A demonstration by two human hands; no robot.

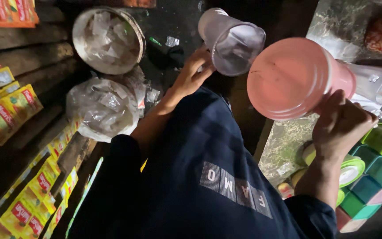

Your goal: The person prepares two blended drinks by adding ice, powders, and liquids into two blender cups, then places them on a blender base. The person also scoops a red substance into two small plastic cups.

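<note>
left hand (191, 73) is gripping a clear plastic cup (233, 42), tilted, over the dark floor | right hand (341, 124) is clamping a pink tumbler (295, 77), base toward the camera, above the marble table (288, 146) | round basket (109, 40) and plastic bag (102, 108) are lying left, yellow sachets (9, 110) beside them

Counted in my two hands: one clear plastic cup (234, 42) in my left hand (192, 73), one pink lid-shaped disc (290, 77) in my right hand (342, 124), with one more clear cup (376, 84) lying behind the disc. On the floor, one round basket (81, 26) of ice chunks and one clear bag (100, 110) of ice. Yellow sachets (9, 110) hang in several strips at left, too many to count; coloured tape rolls (350, 170) at right, at least two.
</note>
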